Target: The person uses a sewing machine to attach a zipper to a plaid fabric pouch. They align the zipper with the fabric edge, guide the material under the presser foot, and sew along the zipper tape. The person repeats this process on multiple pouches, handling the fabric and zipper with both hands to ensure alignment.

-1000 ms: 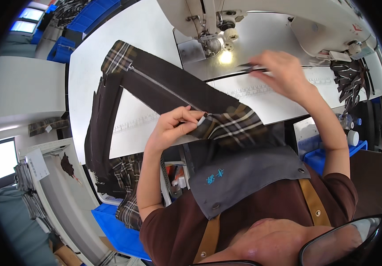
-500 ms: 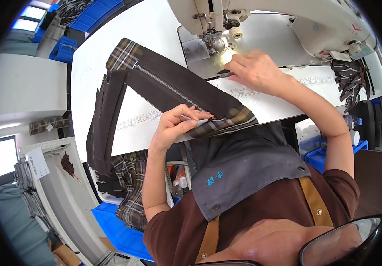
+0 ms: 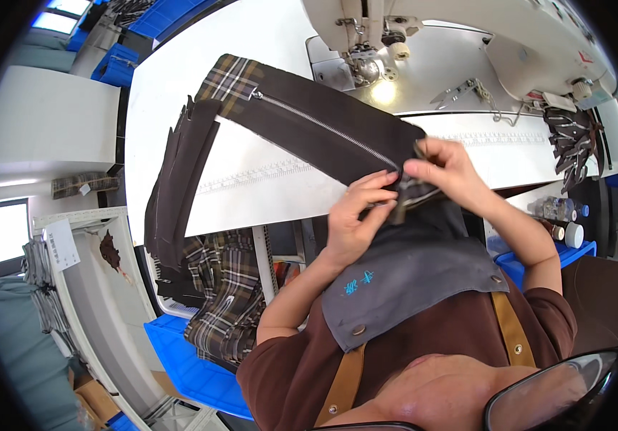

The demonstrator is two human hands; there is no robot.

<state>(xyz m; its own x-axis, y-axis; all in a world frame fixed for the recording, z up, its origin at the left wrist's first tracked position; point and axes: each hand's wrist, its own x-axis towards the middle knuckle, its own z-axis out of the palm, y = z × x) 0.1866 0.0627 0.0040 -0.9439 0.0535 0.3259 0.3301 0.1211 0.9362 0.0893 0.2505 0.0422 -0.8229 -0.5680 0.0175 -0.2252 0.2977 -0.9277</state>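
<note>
A dark brown strip with a metal zipper and plaid ends lies diagonally over the white sewing table. My left hand pinches the folded plaid piece at its near right end, by the foot of the zipper. My right hand grips the same end from the right, thumb beside the zipper. Thread snips lie on the metal plate under the sewing machine head. More dark strips lie to the left, their lower part over the table's edge.
Plaid pieces hang below the table over a blue bin. A dark fabric bundle sits at the right end. Bottles and a blue tray are below on the right. A white rack stands left.
My right hand has left the snips on the metal plate and moved down onto the fabric's plaid end. My left hand has shifted right, and that end is now more folded.
</note>
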